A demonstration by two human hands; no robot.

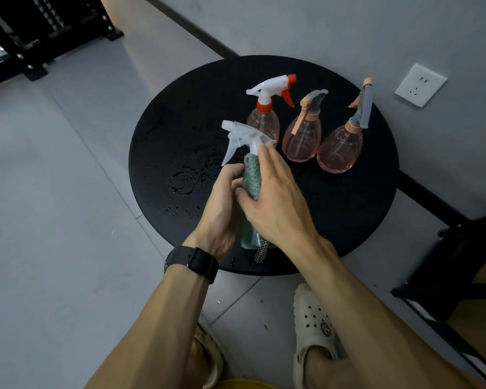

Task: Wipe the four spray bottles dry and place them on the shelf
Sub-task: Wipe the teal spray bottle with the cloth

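Over table [348, 220], both hands [275, 203] gripping bottle [249, 237]

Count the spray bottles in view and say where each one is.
4. The white-trigger bottle is held in both hands; the red-trigger bottle and two peach-trigger bottles stand on the black round table.
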